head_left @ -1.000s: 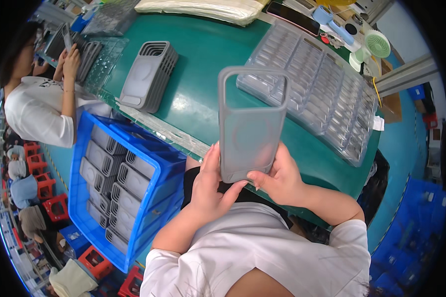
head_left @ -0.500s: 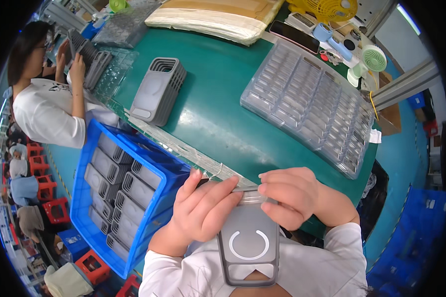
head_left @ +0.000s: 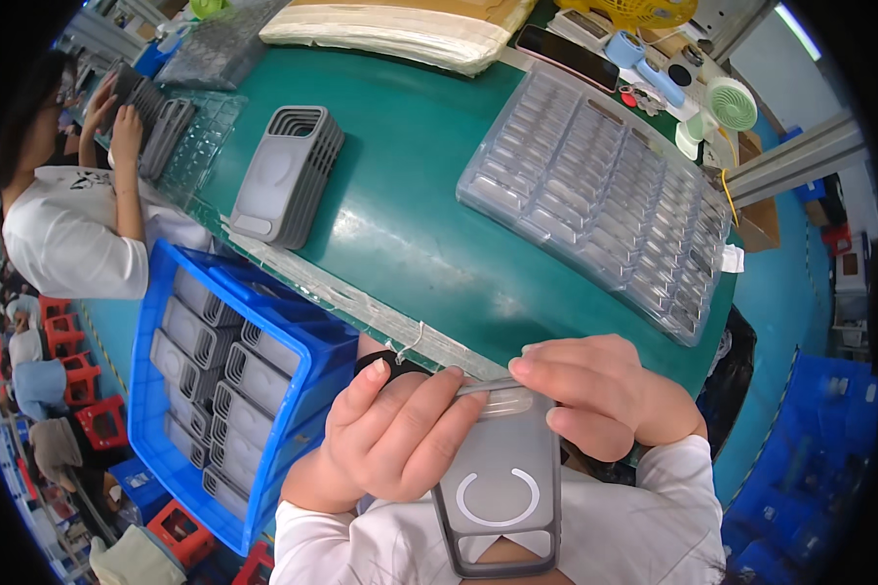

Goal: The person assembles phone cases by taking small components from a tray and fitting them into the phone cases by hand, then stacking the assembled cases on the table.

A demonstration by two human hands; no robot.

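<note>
Close in at the chest, both hands hold a grey phone case (head_left: 502,487), its back with the white ring facing up. The left hand (head_left: 395,444) wraps the case's left side with fingers curled over the top edge, and the right hand (head_left: 600,395) pinches that same top edge from the other side. This two-sided grip looks meant to steady the rim while the fingers work or check it. Half a second ago the case sat a little lower in view and the grip was much the same; a second ago it was raised upright in front of the camera over the surface, so it has come down and been turned flat.

Just to the left stands a blue crate (head_left: 224,380) packed with more grey cases on edge, within easy reach. Beyond the hands lies the green surface (head_left: 410,205), carrying a stack of grey cases (head_left: 288,175) and a clear plastic compartment tray (head_left: 600,200) on the right. At the far left, another person in a white shirt (head_left: 68,234) handles cases with both hands.
</note>
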